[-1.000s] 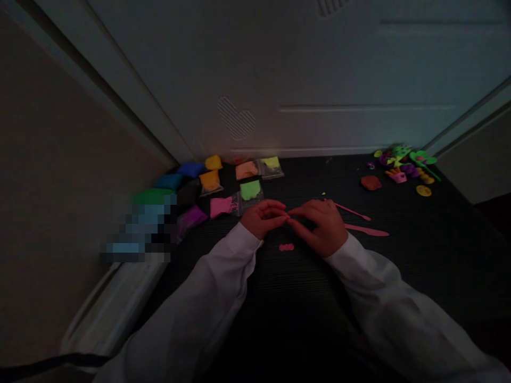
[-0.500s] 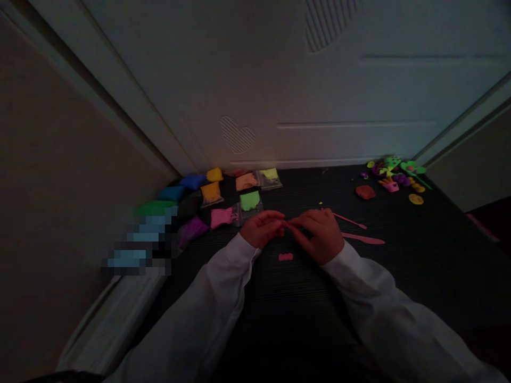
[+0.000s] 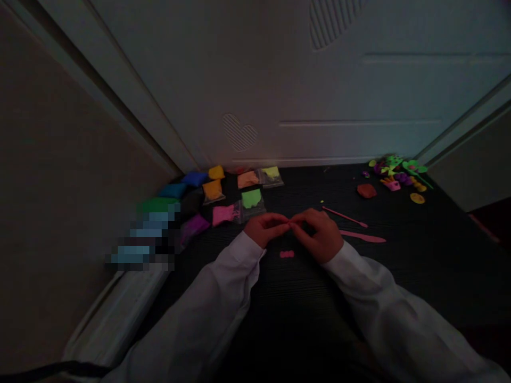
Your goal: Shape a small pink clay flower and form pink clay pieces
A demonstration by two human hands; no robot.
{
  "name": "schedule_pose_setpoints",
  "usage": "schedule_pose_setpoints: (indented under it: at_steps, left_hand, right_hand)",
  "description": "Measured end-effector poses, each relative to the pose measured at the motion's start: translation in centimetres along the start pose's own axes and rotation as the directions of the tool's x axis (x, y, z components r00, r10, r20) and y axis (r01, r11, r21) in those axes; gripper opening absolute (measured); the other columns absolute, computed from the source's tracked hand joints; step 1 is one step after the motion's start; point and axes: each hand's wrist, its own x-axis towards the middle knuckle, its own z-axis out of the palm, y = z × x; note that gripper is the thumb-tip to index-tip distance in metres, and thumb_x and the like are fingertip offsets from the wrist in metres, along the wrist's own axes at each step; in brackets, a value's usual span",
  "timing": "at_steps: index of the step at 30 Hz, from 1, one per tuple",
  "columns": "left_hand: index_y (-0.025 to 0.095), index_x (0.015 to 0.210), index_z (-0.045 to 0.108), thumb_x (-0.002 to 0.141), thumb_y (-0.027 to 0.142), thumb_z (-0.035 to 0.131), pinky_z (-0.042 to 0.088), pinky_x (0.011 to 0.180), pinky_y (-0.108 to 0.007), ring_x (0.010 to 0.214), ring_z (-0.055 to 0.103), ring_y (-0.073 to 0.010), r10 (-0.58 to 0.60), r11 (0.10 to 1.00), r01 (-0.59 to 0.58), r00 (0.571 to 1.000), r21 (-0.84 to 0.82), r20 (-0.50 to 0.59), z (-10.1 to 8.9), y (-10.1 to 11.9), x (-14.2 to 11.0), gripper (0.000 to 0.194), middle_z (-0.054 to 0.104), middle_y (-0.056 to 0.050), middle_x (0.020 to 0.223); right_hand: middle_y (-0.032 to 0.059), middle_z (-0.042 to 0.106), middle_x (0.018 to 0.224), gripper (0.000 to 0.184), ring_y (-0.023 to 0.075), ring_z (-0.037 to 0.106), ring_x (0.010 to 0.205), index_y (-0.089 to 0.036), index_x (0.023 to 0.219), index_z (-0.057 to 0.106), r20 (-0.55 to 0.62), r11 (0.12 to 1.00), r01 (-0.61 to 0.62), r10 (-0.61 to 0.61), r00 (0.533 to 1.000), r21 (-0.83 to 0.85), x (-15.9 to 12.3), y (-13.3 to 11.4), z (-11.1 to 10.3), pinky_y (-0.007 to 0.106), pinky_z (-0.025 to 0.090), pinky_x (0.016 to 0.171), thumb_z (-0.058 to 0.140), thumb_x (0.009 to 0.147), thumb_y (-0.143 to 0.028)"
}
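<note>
My left hand [image 3: 265,229] and my right hand [image 3: 318,234] meet fingertip to fingertip above the dark table. Both are closed in a pinch; a tiny reddish bit seems to lie between the tips, too small and dim to name. Just below them on the table lies a small pink clay piece [image 3: 286,254], made of joined rounded lumps. Beside my right hand are a thin pink modelling tool [image 3: 345,216] and a pink plastic knife [image 3: 365,237], whose near end is hidden behind that hand.
Bags of coloured clay, among them a pink bag [image 3: 223,214] and a green bag [image 3: 251,199], lie at the left. A brown-red lump [image 3: 366,190] and several small clay figures [image 3: 393,173] are at the back right. A white panel [image 3: 255,80] rises behind the table [image 3: 287,308].
My fingertips have drawn together, the left hand shifting slightly right and its fingers straightening. More of the thin pink tool shows. The view has shifted slightly.
</note>
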Motion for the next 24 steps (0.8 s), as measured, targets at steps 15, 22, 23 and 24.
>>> schedule_pose_setpoints:
  at_steps: [15,22,23,24]
  left_hand:
    - [0.015,0.070,0.059,0.060,0.025,0.062,0.035,0.049,-0.019,0.048,0.046,-0.0047,0.053,0.997,-0.054,0.998,0.057,0.018,-0.39,-0.21,0.18,0.015,0.052,0.005,0.052]
    - [0.015,0.070,0.060,0.059,0.024,0.063,0.034,0.050,-0.018,0.050,0.046,-0.0039,0.012,0.996,-0.020,0.996,0.092,0.091,-0.34,0.03,-0.01,0.015,0.054,0.005,0.055]
    - [0.015,0.070,0.060,0.058,0.024,0.063,0.034,0.050,-0.018,0.049,0.046,-0.0040,0.009,0.997,-0.016,0.996,0.081,0.086,-0.32,0.04,0.01,0.015,0.054,0.004,0.054]
    - [0.015,0.071,0.060,0.058,0.023,0.064,0.034,0.050,-0.018,0.049,0.046,-0.0042,0.008,0.998,-0.013,0.997,0.062,0.076,-0.30,0.07,0.03,0.016,0.055,0.004,0.054]
  right_hand:
    - [0.0007,0.058,0.073,0.017,0.0126,0.051,0.073,-0.020,0.084,0.058,-0.022,1.000,0.013,-0.013,1.000,0.007,-0.08,0.15,-0.57,0.029,0.032,0.069,0.047,0.074,-0.027]
    - [0.0001,0.059,0.075,0.014,0.0127,0.051,0.074,-0.020,0.076,0.058,0.050,1.000,0.005,-0.005,0.999,-0.002,-0.05,0.36,-0.40,0.029,0.031,0.069,0.047,0.075,-0.028]
    - [0.0000,0.059,0.074,0.014,0.0126,0.051,0.073,-0.020,0.076,0.058,0.062,1.000,0.000,0.000,0.998,-0.005,-0.03,0.40,-0.46,0.029,0.030,0.069,0.046,0.075,-0.028]
    - [-0.0001,0.058,0.074,0.014,0.0127,0.050,0.073,-0.020,0.075,0.058,0.075,1.000,-0.004,0.005,0.997,-0.010,-0.02,0.42,-0.53,0.029,0.030,0.069,0.046,0.075,-0.028]
